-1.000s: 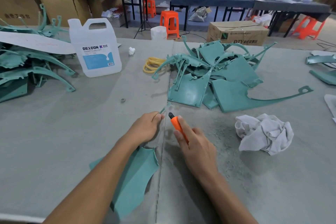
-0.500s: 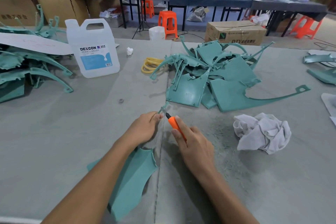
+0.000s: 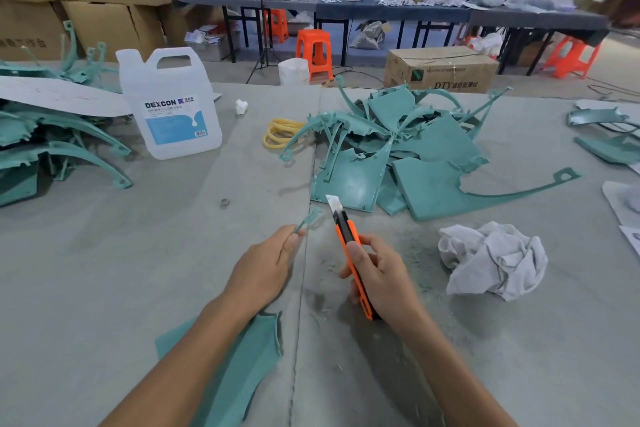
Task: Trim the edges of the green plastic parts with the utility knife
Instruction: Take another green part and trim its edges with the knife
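My left hand [image 3: 266, 267] pinches the thin arm of a green plastic part [image 3: 242, 364]; its narrow tip pokes out past my fingers, and its broad flat body lies on the table under my left forearm. My right hand [image 3: 381, 277] grips an orange utility knife [image 3: 349, 246] with the silver blade extended, pointing away from me. The blade stands just right of the part's tip without touching it. A pile of green plastic parts [image 3: 408, 152] lies further back at centre.
A second heap of green parts [image 3: 52, 149] is at the left, beside a white DEXCON jug [image 3: 169, 104]. A crumpled white rag [image 3: 491, 260] lies right of my hands. Yellow rubber bands [image 3: 280, 135] and plastic shavings are on the grey table [image 3: 104, 270]. More green parts [image 3: 609, 135] lie at far right.
My right hand has lifted and turned the knife so the blade now shows fully, clear of the part's tip. My left hand keeps its pinch and has barely moved.
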